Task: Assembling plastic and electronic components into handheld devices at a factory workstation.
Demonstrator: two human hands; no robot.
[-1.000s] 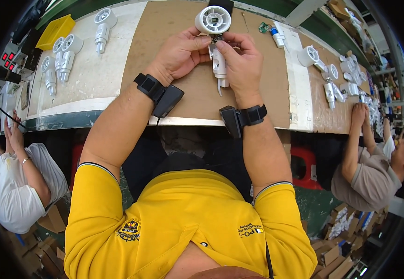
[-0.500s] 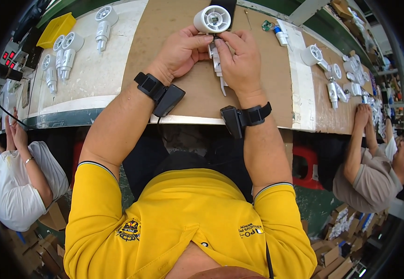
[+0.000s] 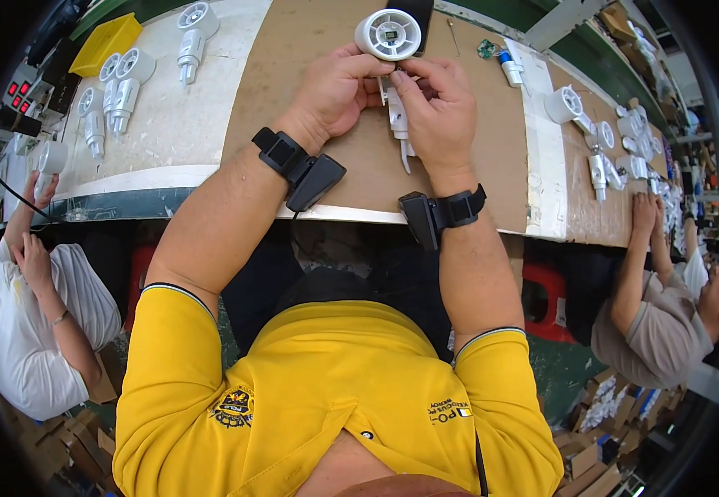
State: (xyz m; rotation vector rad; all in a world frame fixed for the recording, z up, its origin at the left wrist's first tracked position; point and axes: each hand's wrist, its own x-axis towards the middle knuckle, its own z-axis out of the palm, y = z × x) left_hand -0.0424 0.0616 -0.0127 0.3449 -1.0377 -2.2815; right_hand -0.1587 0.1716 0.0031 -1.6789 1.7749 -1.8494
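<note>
A white handheld fan body (image 3: pixel 373 41), with a round spoked head and a narrow handle part (image 3: pixel 398 124) pointing toward me, is held up over the brown board. My left hand (image 3: pixel 335 93) pinches it just below the head, thumb and fingers closed at the neck. On the other side of the same neck, my right hand (image 3: pixel 444 112) is closed, with thumb and forefinger pressed together. Small dark bits show between the fingertips, too small to name. Part of the handle is hidden behind my right fingers.
Several similar white fan bodies (image 3: pixel 127 87) lie at left beside a yellow tray (image 3: pixel 105 45); more (image 3: pixel 598 170) lie at right. A black object (image 3: pixel 413 10) sits behind the held head. A blue-and-white cylinder (image 3: pixel 510 69) lies on the far right. Co-workers sit on both sides.
Both of my hands and the fan body sit slightly farther right in view, with the grip at the neck unchanged. At left, a co-worker's hand now holds up a round white piece.
</note>
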